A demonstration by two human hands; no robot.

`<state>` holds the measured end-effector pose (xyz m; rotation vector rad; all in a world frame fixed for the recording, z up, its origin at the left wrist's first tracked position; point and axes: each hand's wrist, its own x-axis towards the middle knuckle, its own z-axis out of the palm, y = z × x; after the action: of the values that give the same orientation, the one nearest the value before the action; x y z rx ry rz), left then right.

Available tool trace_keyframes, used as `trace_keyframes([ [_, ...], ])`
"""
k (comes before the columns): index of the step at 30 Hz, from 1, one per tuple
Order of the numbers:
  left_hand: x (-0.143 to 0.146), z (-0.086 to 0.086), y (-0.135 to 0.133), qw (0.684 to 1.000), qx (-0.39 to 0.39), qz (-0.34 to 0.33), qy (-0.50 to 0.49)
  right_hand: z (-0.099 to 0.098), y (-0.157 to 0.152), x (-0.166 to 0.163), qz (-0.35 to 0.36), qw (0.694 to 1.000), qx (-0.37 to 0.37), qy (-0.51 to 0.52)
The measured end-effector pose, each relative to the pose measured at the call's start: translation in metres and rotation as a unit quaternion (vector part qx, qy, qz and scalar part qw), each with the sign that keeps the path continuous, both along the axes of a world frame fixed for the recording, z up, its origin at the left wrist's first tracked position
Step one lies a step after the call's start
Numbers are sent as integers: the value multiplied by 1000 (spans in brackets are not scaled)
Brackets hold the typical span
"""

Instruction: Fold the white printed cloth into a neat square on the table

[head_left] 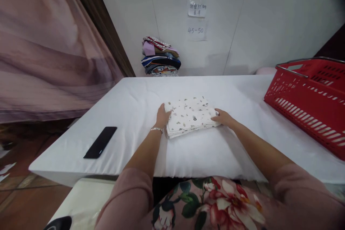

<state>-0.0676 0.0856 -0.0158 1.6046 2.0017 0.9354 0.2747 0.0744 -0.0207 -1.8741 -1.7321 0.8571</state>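
Note:
A folded white cloth with small printed figures (189, 115) lies in the middle of the white table (205, 151). My left hand (162, 116) grips its left edge, fingers curled onto the top corner. My right hand (222, 117) holds the right edge, fingers pressed against the fold. Both hands rest low on the table surface. A bracelet sits on my left wrist.
A red plastic basket with a metal handle (309, 97) stands at the table's right. A black phone (100, 142) lies near the left front edge. A stack of folded clothes (160, 56) sits by the back wall. A pink curtain (48, 50) hangs on the left.

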Motion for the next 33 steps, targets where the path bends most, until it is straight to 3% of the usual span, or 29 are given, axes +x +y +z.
trace_keyframes([
  [4,2,4,17,998,-35,-49,-25,-10,-39,5,-21,998,35,-48],
  [8,4,10,13,998,-32,-49,6,-9,-53,2,-23,996,45,-74],
  [11,11,14,-12,996,29,-43,66,-7,-60,-3,-6,987,144,-76],
  [14,25,15,-50,984,91,-118,96,-8,-69,-10,47,951,295,-78],
  [16,36,14,-74,974,89,-181,104,-9,-72,-16,107,931,341,-74],
  [21,53,6,-101,959,100,-231,128,-4,-68,-33,218,919,319,-84],
  [33,54,-13,-103,955,135,-216,151,-21,-70,-44,179,915,356,-70],
])
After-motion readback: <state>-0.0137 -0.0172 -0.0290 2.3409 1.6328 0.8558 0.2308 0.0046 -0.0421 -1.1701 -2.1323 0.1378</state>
